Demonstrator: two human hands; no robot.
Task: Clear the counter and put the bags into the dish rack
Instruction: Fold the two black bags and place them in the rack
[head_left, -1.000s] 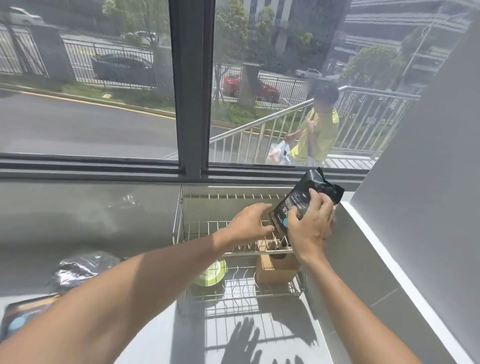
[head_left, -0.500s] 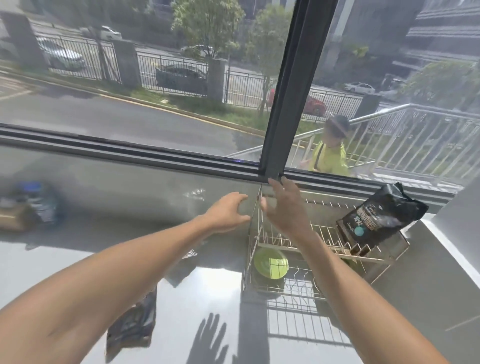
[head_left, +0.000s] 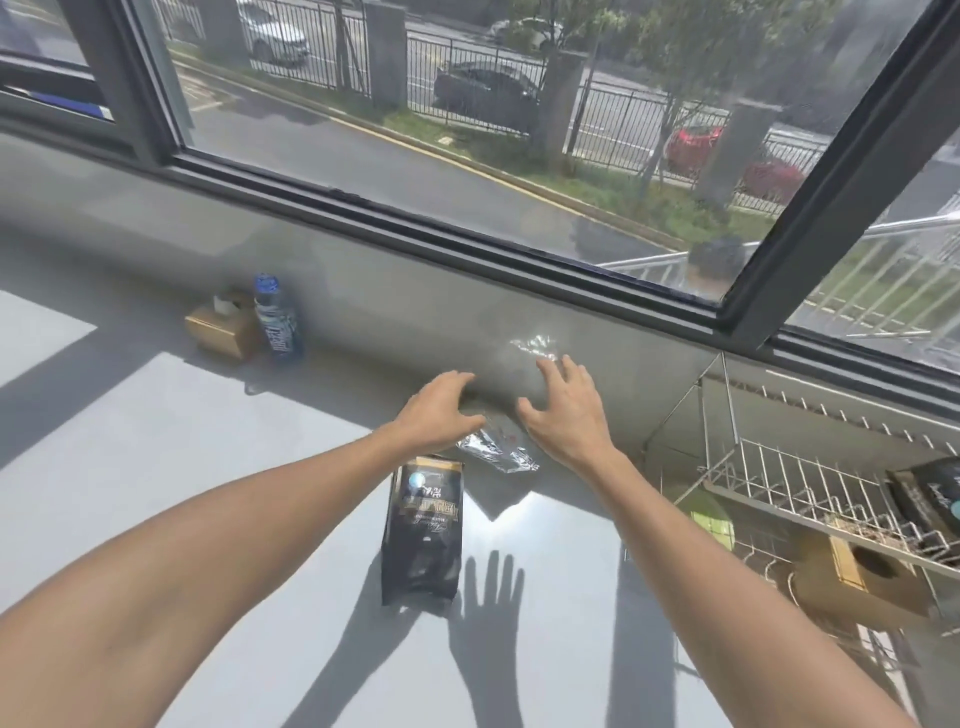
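Both hands reach out over the pale grey counter (head_left: 156, 467), fingers spread and holding nothing: the left hand (head_left: 439, 413) and right hand (head_left: 563, 410) hover either side of a crumpled clear-and-silver plastic bag (head_left: 498, 449) lying near the far wall. Just nearer lies a flat black foil bag with gold lettering (head_left: 422, 535). At the right, the wire dish rack (head_left: 810, 483) already carries another black bag (head_left: 930, 499) on its upper shelf.

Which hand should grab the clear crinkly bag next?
Left. The left hand hangs open right at the clear bag; the right hand sits slightly beyond, nearer the dish rack.
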